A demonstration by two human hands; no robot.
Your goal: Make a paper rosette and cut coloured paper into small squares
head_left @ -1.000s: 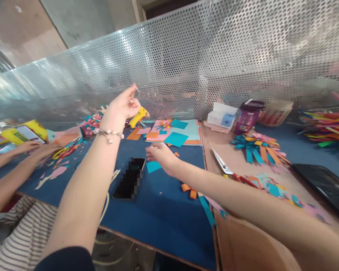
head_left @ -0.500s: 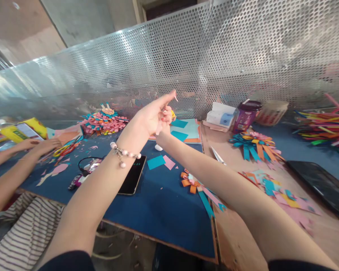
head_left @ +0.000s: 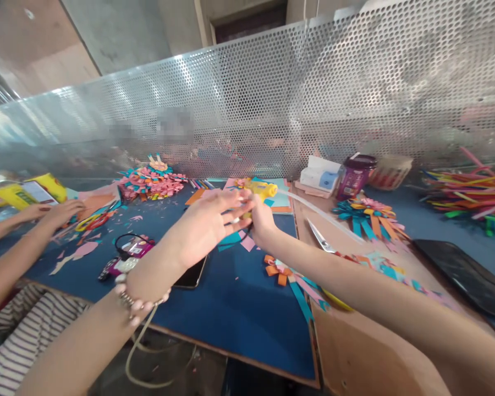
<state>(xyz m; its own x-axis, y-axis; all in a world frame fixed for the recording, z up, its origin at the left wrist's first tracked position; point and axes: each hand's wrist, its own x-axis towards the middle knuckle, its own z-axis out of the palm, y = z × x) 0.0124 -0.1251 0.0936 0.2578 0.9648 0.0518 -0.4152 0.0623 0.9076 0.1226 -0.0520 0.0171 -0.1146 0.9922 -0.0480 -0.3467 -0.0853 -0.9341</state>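
Note:
A yellow hot glue gun (head_left: 264,190) with a long clear glue stick (head_left: 322,212) out of its rear end is gripped in my right hand (head_left: 263,221). The gun points left, over the middle of the blue table. My left hand (head_left: 214,223), a beaded bracelet (head_left: 138,302) on its wrist, reaches across in front of it with fingers stretched and apart. Those fingertips overlap the gun's handle and my right hand; whether they touch, I cannot tell. Beneath lie teal paper (head_left: 231,241) and pink paper (head_left: 247,242). A ribbon flower (head_left: 278,269) with orange loops is nearer me.
Open scissors (head_left: 322,236) lie on the brown board, beside a dark phone (head_left: 462,269). Behind are a purple cup (head_left: 356,176) and a teal-orange paper flower (head_left: 367,217). Another person's hands (head_left: 61,212) work at left. A perforated metal screen (head_left: 251,104) bounds the back.
Both hands have come down and nearer. My left hand has turned and its fingers spread, and the glue gun, mostly hidden before, now shows in my right hand.

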